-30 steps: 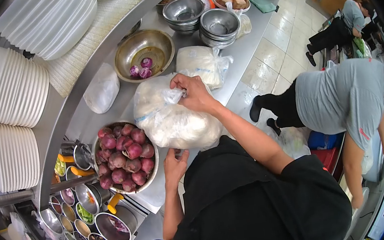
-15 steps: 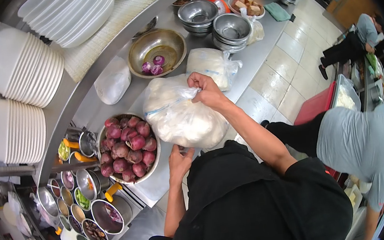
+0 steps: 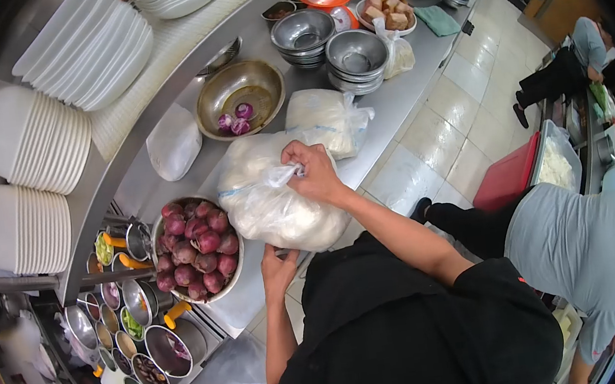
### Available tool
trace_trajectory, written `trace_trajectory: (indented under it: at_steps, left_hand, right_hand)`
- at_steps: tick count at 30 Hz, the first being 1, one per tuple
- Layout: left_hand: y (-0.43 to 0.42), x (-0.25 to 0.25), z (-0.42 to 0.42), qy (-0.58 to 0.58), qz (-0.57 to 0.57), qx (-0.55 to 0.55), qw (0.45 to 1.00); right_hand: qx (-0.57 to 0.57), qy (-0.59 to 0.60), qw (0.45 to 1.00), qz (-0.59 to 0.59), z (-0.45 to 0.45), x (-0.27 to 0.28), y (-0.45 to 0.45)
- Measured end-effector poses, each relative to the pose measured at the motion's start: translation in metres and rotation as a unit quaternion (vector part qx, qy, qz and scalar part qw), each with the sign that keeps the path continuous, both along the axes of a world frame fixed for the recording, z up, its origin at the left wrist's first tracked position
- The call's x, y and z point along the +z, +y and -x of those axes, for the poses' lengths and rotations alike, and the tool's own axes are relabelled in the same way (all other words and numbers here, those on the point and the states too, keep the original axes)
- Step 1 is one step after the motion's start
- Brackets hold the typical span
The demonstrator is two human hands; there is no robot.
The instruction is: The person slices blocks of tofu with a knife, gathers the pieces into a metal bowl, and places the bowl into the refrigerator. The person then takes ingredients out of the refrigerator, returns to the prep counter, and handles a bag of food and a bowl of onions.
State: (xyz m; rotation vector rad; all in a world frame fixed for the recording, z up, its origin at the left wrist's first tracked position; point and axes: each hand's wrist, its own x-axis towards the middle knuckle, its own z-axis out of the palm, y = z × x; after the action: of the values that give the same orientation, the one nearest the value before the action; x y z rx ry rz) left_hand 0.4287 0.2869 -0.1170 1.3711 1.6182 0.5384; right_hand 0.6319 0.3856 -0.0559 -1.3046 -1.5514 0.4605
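A large clear plastic bag (image 3: 304, 223), filled with lumpy white contents, lies at the near side of the metal counter. My right hand (image 3: 311, 172) pinches its twisted neck on top, fingers closed round the bunched plastic. Low at the bag's near edge is my left hand (image 3: 279, 271), its fingers bent against the underside and partly hidden by it. Just left of the bag stands a bowl of red onions (image 3: 199, 247). Behind it, a metal bowl (image 3: 265, 93) holds several peeled onions (image 3: 240, 126). A second filled plastic bag (image 3: 321, 117) sits beyond my right hand.
Stacked metal bowls (image 3: 356, 55) and a plate of brown chunks (image 3: 389, 11) stand farther along the counter. White dishes (image 3: 20, 227) fill a shelf at left. Several ingredient tins (image 3: 170, 351) stand lower left. A person in a grey shirt (image 3: 575, 243) is at right.
My right hand has shifted slightly down and left in view, and the bag's neck is bunched tighter in its fingers. My left hand stays at the bag's near edge. The view has shifted slightly.
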Motion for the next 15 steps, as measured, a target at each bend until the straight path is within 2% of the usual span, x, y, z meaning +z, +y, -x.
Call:
trace_trajectory:
  at_steps: [3, 6, 8, 10, 11, 13, 15]
  left_hand:
    - [-0.003, -0.002, 0.0, 0.01, 0.014, 0.001, 1.0]
    - [-0.003, 0.001, -0.004, 0.027, 0.013, -0.006, 1.0]
    - [-0.004, -0.002, -0.007, 0.042, 0.001, -0.016, 0.999]
    - [-0.007, -0.051, 0.001, 0.066, -0.092, -0.026, 0.993]
    - [-0.007, -0.049, 0.001, 0.098, -0.092, -0.045, 0.99]
    - [-0.008, -0.052, -0.002, 0.073, -0.088, 0.001, 0.993]
    - [-0.005, -0.028, -0.006, 0.111, -0.045, 0.001, 0.993]
  right_hand:
    - [0.101, 0.171, 0.971, 0.135, -0.013, 0.0, 0.0]
    - [0.144, 0.226, 0.949, 0.168, -0.024, -0.005, 0.001]
    - [0.14, 0.223, 0.952, 0.158, -0.029, -0.012, 0.0]
    - [0.152, 0.196, 0.961, 0.124, -0.025, -0.018, 0.005]
    - [0.155, 0.173, 0.968, 0.095, -0.026, -0.024, 0.005]
    - [0.133, 0.174, 0.973, 0.077, -0.021, -0.03, 0.007]
    - [0.163, 0.242, 0.948, 0.126, -0.021, -0.019, 0.003]
